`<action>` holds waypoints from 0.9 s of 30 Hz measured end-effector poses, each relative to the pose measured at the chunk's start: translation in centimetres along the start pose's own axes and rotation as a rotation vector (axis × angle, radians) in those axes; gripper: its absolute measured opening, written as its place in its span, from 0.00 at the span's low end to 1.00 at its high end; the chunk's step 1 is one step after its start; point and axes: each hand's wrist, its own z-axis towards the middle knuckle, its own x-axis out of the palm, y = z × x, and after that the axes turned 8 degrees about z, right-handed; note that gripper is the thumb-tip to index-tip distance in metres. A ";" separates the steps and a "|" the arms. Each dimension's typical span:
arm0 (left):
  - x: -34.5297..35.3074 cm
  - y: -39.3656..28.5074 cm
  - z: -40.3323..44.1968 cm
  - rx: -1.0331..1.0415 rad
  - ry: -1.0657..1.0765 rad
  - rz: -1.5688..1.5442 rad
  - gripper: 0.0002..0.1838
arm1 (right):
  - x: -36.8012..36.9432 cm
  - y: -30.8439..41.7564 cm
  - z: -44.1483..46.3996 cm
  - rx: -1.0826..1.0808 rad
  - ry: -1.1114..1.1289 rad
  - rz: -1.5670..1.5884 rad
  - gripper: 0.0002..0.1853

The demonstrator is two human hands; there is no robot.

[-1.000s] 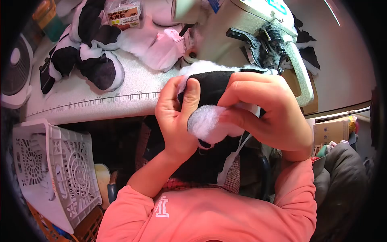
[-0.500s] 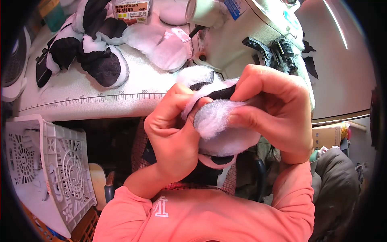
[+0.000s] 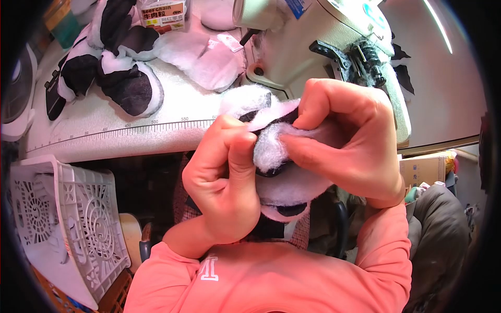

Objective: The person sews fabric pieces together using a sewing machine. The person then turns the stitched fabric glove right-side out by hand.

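Left hand (image 3: 222, 180): thumb and forefinger pinched narrow on the near edge of the fleece piece (image 3: 292, 185), other fingers curled in toward the palm. Right hand (image 3: 355, 135): thumb and bent forefinger closed on the same piece from the opposite side, the thumb against a tuft of white fluff (image 3: 270, 148). From where I sit, the piece, black cloth with white pile, spans the space between the two hands, one part hanging below the right thumb. I cannot tell how its folds join there; the fingers cover them.

Beyond the left hand I log the table (image 3: 190, 107), a ruler strip (image 3: 156, 127) along its front edge. Farther up and left of that hand: a heap of black-and-white pieces (image 3: 130, 91), a pale pad (image 3: 203, 57) beside it, a snack packet (image 3: 163, 18) behind. Beyond the right hand I have the sewing machine (image 3: 292, 68), black metal parts at its end. Low to the left hand's left, a white crate (image 3: 96, 219). Right of the right hand, lower, a cardboard box (image 3: 420, 172) and dark grey cloth (image 3: 443, 224).
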 end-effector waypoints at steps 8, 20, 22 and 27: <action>0.1 -0.3 0.1 -0.009 -0.058 -0.168 0.11 | -0.1 -0.3 -0.2 -0.046 -0.010 0.010 0.11; -1.0 -0.3 1.0 0.181 -0.023 0.208 0.09 | -2.7 0.1 -0.3 -0.236 0.162 -0.267 0.09; -1.1 -0.3 1.1 0.221 -0.029 0.227 0.09 | -3.9 0.8 -0.6 -0.166 0.250 -0.398 0.08; -1.5 -1.0 1.3 0.353 0.022 0.396 0.10 | -3.9 -0.1 0.0 -0.250 0.175 -0.296 0.09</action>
